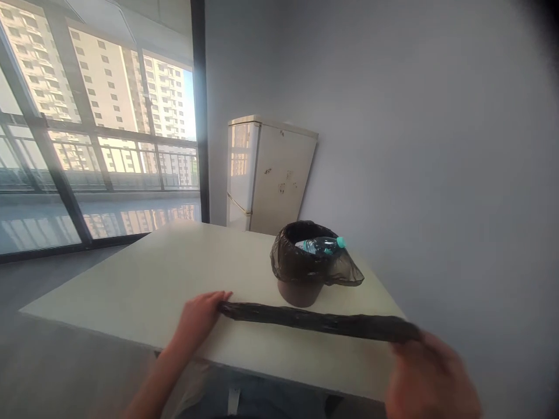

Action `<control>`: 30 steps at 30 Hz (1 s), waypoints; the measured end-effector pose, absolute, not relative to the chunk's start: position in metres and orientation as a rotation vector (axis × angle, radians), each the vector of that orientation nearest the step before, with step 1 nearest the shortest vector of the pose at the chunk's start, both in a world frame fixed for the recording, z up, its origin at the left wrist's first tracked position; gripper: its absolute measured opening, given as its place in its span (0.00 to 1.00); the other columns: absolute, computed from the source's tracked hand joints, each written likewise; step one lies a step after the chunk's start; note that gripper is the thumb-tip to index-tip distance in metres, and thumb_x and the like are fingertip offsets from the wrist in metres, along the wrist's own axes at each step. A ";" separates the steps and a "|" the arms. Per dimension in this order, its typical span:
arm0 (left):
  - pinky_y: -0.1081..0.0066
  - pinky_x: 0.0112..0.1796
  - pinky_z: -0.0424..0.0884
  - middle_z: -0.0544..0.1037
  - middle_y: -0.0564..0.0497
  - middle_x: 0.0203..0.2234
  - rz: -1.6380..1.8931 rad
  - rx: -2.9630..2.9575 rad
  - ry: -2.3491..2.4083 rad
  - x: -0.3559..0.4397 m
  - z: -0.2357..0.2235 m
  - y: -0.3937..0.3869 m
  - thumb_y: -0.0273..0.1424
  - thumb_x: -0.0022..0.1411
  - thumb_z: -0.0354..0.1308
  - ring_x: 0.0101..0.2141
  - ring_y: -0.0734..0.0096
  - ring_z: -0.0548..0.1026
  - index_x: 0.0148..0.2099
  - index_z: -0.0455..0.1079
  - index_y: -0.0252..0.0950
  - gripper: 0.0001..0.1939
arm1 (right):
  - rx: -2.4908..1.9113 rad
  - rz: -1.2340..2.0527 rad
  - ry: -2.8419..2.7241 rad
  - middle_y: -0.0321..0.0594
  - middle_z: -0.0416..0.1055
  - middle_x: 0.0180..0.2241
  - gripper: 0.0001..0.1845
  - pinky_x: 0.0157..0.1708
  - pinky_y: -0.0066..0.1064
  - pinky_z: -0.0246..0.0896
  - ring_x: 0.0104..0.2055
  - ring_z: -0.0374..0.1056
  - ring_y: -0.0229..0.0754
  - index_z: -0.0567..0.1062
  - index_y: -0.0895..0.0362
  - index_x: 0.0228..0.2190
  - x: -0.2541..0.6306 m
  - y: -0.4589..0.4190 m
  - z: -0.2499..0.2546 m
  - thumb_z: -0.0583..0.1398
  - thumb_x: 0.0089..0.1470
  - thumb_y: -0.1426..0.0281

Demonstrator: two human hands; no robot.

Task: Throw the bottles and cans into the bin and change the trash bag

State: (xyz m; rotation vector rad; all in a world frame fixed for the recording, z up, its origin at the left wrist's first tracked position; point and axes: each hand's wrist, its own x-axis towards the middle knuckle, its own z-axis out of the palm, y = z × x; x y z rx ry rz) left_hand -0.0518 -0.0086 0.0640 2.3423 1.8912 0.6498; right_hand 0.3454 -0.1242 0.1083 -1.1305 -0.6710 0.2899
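Observation:
A black plastic bag (305, 320), gathered into a long narrow strip, stretches across the front of the table between my hands. Its left end is gripped in my left hand (203, 314), fingers closed around it. My right hand (430, 372), somewhat blurred, is closed on the right end. Just behind the strip stands a brown bin (301, 294), lined with another black bag (290, 259) that folds over the rim and sticks out to the right. A clear plastic bottle (323, 245) with a green cap lies tilted across the bin's opening.
The pale table (209, 256) spreads out under the bin and bag. Beyond its far edge stands an old white fridge (283, 174) against the grey wall (414, 145). Large glass sliding doors (109, 145) are on the left.

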 end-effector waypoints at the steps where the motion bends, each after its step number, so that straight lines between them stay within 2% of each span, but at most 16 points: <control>1: 0.69 0.40 0.69 0.83 0.47 0.38 0.607 2.304 1.975 -0.061 0.066 -0.004 0.30 0.75 0.43 0.39 0.61 0.80 0.45 0.77 0.39 0.19 | -1.127 0.313 -0.631 0.41 0.73 0.28 0.22 0.32 0.40 0.68 0.32 0.71 0.49 0.76 0.53 0.35 0.338 -0.119 0.098 0.74 0.46 0.53; 4: 0.61 0.51 0.71 0.81 0.39 0.50 0.404 2.283 2.116 -0.074 0.065 -0.001 0.23 0.67 0.48 0.52 0.53 0.78 0.53 0.75 0.33 0.19 | -1.227 0.432 -0.567 0.38 0.74 0.28 0.27 0.32 0.36 0.68 0.29 0.72 0.46 0.76 0.56 0.37 0.322 -0.106 0.063 0.73 0.44 0.50; 6: 0.48 0.63 0.63 0.70 0.31 0.64 0.286 2.399 2.023 -0.067 0.059 -0.011 0.23 0.61 0.53 0.67 0.42 0.66 0.66 0.67 0.29 0.31 | -1.396 0.563 -0.587 0.41 0.76 0.33 0.30 0.31 0.34 0.68 0.30 0.74 0.46 0.77 0.57 0.37 0.320 -0.100 0.041 0.72 0.43 0.46; 7: 0.43 0.66 0.58 0.63 0.30 0.70 0.276 2.489 1.911 -0.058 0.056 -0.018 0.25 0.61 0.54 0.71 0.40 0.58 0.73 0.58 0.28 0.37 | -1.469 0.632 -0.616 0.42 0.77 0.36 0.31 0.31 0.33 0.69 0.32 0.75 0.46 0.77 0.57 0.37 0.320 -0.098 0.032 0.72 0.42 0.44; 9: 0.42 0.70 0.49 0.51 0.33 0.75 0.365 2.676 1.593 -0.030 0.049 -0.032 0.32 0.66 0.54 0.75 0.44 0.47 0.79 0.40 0.31 0.45 | -1.515 0.757 -0.685 0.44 0.77 0.39 0.32 0.34 0.32 0.72 0.36 0.76 0.48 0.78 0.57 0.33 0.318 -0.094 0.020 0.73 0.39 0.44; 11: 0.46 0.72 0.47 0.47 0.37 0.76 0.470 2.768 1.323 0.006 0.043 -0.041 0.37 0.69 0.55 0.75 0.49 0.45 0.79 0.31 0.34 0.48 | -1.424 0.864 -0.701 0.43 0.77 0.37 0.31 0.41 0.33 0.75 0.40 0.75 0.49 0.78 0.57 0.31 0.313 -0.093 0.017 0.75 0.36 0.45; 13: 0.47 0.72 0.48 0.53 0.37 0.75 0.478 2.775 1.217 0.039 0.038 -0.041 0.36 0.68 0.59 0.74 0.49 0.50 0.79 0.38 0.33 0.46 | -1.279 0.971 -0.694 0.42 0.77 0.37 0.29 0.45 0.35 0.75 0.42 0.74 0.49 0.78 0.57 0.31 0.309 -0.093 0.021 0.76 0.38 0.48; 15: 0.50 0.68 0.59 0.68 0.37 0.68 0.376 2.742 1.214 0.061 0.036 -0.032 0.29 0.68 0.56 0.69 0.50 0.64 0.72 0.57 0.34 0.32 | -1.147 1.036 -0.691 0.43 0.78 0.39 0.26 0.48 0.37 0.75 0.45 0.74 0.50 0.80 0.58 0.34 0.310 -0.095 0.030 0.75 0.44 0.51; 17: 0.57 0.57 0.72 0.80 0.39 0.54 0.224 2.675 1.271 0.069 0.038 -0.021 0.22 0.68 0.51 0.57 0.53 0.77 0.58 0.70 0.35 0.19 | -1.048 0.972 -0.644 0.44 0.78 0.42 0.22 0.49 0.38 0.74 0.47 0.73 0.49 0.81 0.56 0.38 0.318 -0.096 0.039 0.74 0.49 0.54; 18: 0.60 0.51 0.75 0.82 0.41 0.47 0.169 2.632 1.316 0.069 0.041 -0.017 0.20 0.67 0.49 0.51 0.54 0.80 0.53 0.72 0.36 0.17 | -1.000 0.900 -0.608 0.43 0.78 0.44 0.21 0.50 0.38 0.74 0.49 0.73 0.49 0.81 0.55 0.39 0.324 -0.097 0.043 0.73 0.51 0.54; 20: 0.63 0.43 0.75 0.83 0.42 0.41 0.154 2.546 1.409 0.070 0.050 -0.016 0.18 0.64 0.48 0.44 0.54 0.82 0.52 0.71 0.36 0.18 | -0.925 0.782 -0.581 0.42 0.78 0.47 0.21 0.52 0.42 0.72 0.53 0.72 0.50 0.80 0.51 0.41 0.331 -0.097 0.046 0.70 0.54 0.50; 22: 0.64 0.41 0.73 0.83 0.42 0.41 0.207 2.489 1.436 0.078 0.060 -0.025 0.17 0.61 0.49 0.42 0.53 0.83 0.54 0.69 0.36 0.22 | -0.905 0.795 -0.654 0.43 0.77 0.49 0.24 0.54 0.47 0.70 0.58 0.69 0.53 0.80 0.49 0.42 0.324 -0.096 0.044 0.67 0.55 0.45; 24: 0.63 0.40 0.71 0.84 0.42 0.41 0.198 2.484 1.349 0.091 0.066 -0.039 0.19 0.59 0.51 0.41 0.53 0.83 0.54 0.70 0.37 0.22 | -0.932 0.890 -0.756 0.45 0.78 0.47 0.25 0.55 0.50 0.68 0.58 0.69 0.55 0.80 0.50 0.42 0.303 -0.097 0.040 0.68 0.53 0.44; 27: 0.61 0.40 0.70 0.83 0.42 0.39 0.193 2.489 1.190 0.108 0.066 -0.060 0.22 0.61 0.51 0.38 0.52 0.82 0.54 0.73 0.37 0.20 | -0.936 1.041 -0.759 0.42 0.77 0.36 0.22 0.52 0.47 0.70 0.50 0.73 0.53 0.77 0.52 0.31 0.260 -0.097 0.040 0.68 0.56 0.46; 29: 0.62 0.40 0.69 0.82 0.44 0.36 0.268 2.415 1.147 0.107 0.063 -0.067 0.25 0.62 0.52 0.37 0.54 0.80 0.52 0.75 0.38 0.18 | -0.881 1.118 -0.666 0.34 0.67 0.24 0.28 0.44 0.40 0.72 0.34 0.71 0.44 0.68 0.52 0.24 0.243 -0.094 0.046 0.63 0.62 0.45; 30: 0.64 0.39 0.68 0.81 0.46 0.34 0.313 2.344 1.136 0.102 0.062 -0.068 0.27 0.63 0.53 0.37 0.56 0.78 0.50 0.76 0.38 0.15 | -0.847 1.118 -0.615 0.30 0.59 0.20 0.30 0.37 0.36 0.71 0.26 0.64 0.39 0.64 0.52 0.23 0.241 -0.092 0.050 0.61 0.64 0.45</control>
